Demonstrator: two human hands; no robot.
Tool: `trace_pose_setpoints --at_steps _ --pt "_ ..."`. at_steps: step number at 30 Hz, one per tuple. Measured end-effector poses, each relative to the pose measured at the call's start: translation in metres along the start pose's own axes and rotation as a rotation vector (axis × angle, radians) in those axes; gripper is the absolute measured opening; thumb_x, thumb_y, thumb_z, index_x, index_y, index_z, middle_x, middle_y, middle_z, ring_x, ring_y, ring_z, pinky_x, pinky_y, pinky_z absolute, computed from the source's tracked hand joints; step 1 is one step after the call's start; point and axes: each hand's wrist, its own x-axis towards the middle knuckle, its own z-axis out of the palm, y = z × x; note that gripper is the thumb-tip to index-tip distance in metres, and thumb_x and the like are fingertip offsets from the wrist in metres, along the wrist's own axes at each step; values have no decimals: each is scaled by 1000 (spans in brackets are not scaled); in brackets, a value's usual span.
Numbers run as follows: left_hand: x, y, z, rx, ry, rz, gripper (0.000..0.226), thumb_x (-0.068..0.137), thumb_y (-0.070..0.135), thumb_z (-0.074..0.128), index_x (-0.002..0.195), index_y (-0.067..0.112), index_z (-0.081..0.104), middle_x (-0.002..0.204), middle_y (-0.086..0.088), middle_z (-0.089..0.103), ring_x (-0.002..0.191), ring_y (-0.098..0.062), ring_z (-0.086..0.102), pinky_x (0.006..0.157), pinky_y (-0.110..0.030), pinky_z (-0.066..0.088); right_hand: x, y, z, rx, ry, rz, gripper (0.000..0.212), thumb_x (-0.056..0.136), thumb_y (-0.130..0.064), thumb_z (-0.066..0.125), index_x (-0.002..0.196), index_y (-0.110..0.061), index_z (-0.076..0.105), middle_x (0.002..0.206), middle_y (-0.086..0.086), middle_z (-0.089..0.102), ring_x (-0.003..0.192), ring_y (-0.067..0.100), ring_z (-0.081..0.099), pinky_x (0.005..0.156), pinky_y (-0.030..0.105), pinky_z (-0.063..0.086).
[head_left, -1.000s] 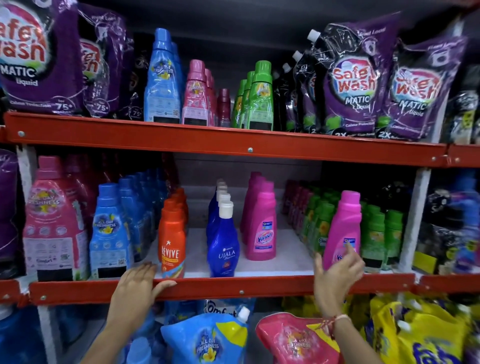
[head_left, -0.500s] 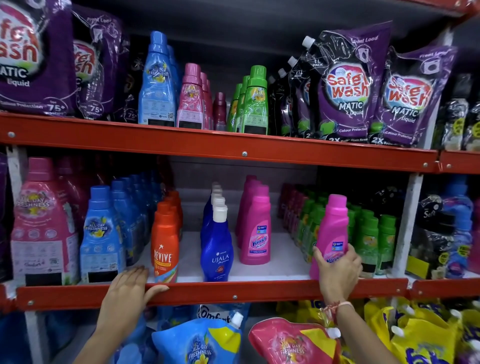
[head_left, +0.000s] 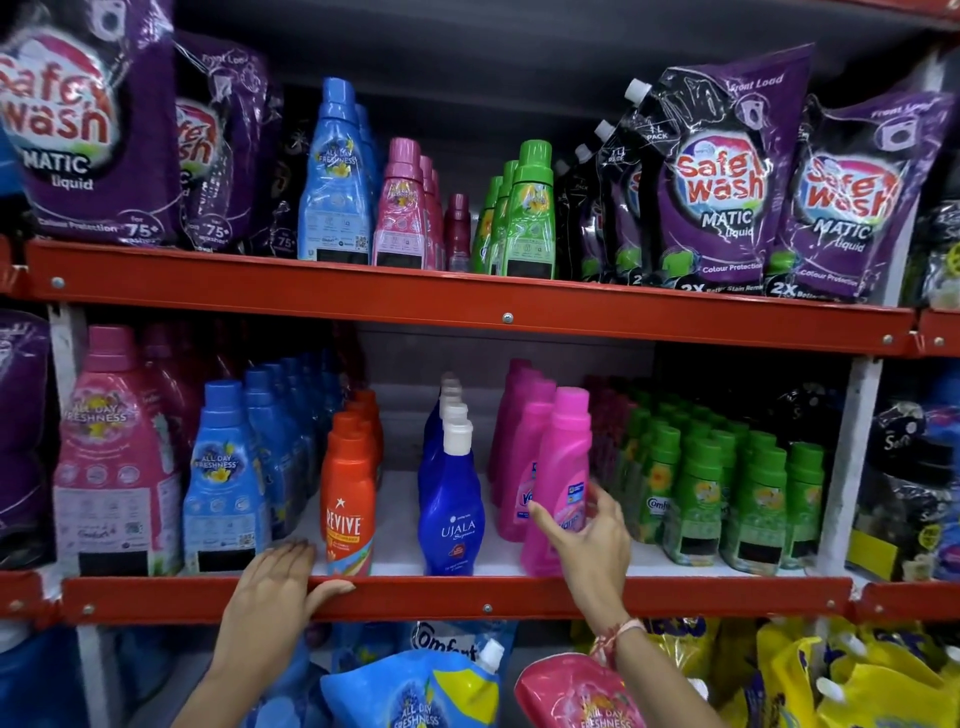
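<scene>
Bracketing the pink bottle (head_left: 563, 467) low on its body, the right hand (head_left: 592, 540) is half open: the thumb lies across the lower front on the side facing the blue Ujala bottle (head_left: 451, 514), and the fingers curl round the far side. The hold looks loose, more steadying than clamping. The pink bottle stands just to the right of the Ujala bottle, at the same front line of the shelf, with a narrow gap between the two. Its long axis is close to upright, and the cap leans a little away from the Ujala bottle. The bottle sits directly above and ahead of the right palm, so this hand is the one to move it.

Well to the left of the Ujala bottle, the left hand (head_left: 275, 587) holds nothing. Its fingers lie straight and flat over the red shelf rail (head_left: 467, 597) and the thumb runs along the rail's front face. It is much farther from the pink bottle and seems only to brace the body.

The shelf bay behind the rail holds files of capped bottles. Just behind and to the right of the Ujala bottle is a row of matching pink bottles (head_left: 519, 441), and the held one probably belongs at its head. The move ahead looks like a small nudge back and upright into that line. Farther right stand green bottles (head_left: 727, 499). Immediately left is the orange Revive bottle (head_left: 347, 509), then light blue bottles (head_left: 223, 478). All are opaque, so their fill cannot be told
</scene>
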Motion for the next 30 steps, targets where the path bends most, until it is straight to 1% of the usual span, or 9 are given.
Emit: trace_pose_setpoints --at_steps 6,11,14,17,21,24,26,28,30 --pt "0 0 -1 9 -32 7 91 84 72 16 90 -1 70 89 -16 72 86 -31 68 90 -35 35 -3 1 7 -5 -75 -12 81 63 -61 78 121 -11 55 112 7 62 96 24 67 83 43 58" --pt "0 0 -1 -22 -36 8 91 83 72 17 90 -3 69 89 -18 72 85 -33 68 89 -35 35 2 1 -1 -42 -145 -1 75 71 -49 79 124 -2 54 119 14 58 107 29 62 81 27 44" --pt "-1 3 -6 -34 -57 17 91 84 72 16 90 -3 69 90 -18 72 85 -33 68 89 -35 35 -2 -3 -5 -56 -198 -10 75 75 -47 77 130 -4 49 128 15 53 115 29 57 86 29 44" --pt "-3 3 -8 -83 -76 25 89 83 73 17 92 2 70 93 -13 73 87 -29 69 89 -32 35 -14 -17 -9 -60 -99 -74 77 80 -37 75 142 -9 38 140 12 37 128 25 43 100 30 39" --pt "-3 2 -17 -266 -47 17 96 71 86 19 113 12 63 109 -4 70 102 -23 63 96 -31 37 -36 -55 -9 125 9 -277 48 86 -21 69 131 -18 51 123 -4 43 113 12 51 92 24 43" --pt "2 3 -25 -406 -140 -70 119 49 98 20 133 17 46 123 -1 62 115 -23 53 99 -32 33 -54 -83 4 303 -148 -315 24 89 -11 65 111 -20 64 108 -10 61 97 7 63 86 27 56" --pt "10 0 -27 -545 -240 -163 130 36 99 36 140 21 33 130 1 58 122 -22 49 101 -32 34 -65 -101 17 346 -360 -275 18 90 -10 63 100 -24 67 100 -6 72 90 6 67 83 27 57" --pt "19 -1 -32 -745 -316 -215 130 28 89 61 137 26 30 126 5 58 120 -17 52 101 -33 40 -76 -117 34 344 -631 -175 20 92 -12 60 99 -31 62 103 -7 73 87 0 67 82 17 53" --pt "26 -1 -34 -941 -377 -222 133 22 74 78 134 23 30 115 10 59 109 -10 57 90 -24 48 -83 -120 56 348 -789 -5 10 94 -23 56 99 -32 57 96 -17 68 84 -6 62 78 9 49"
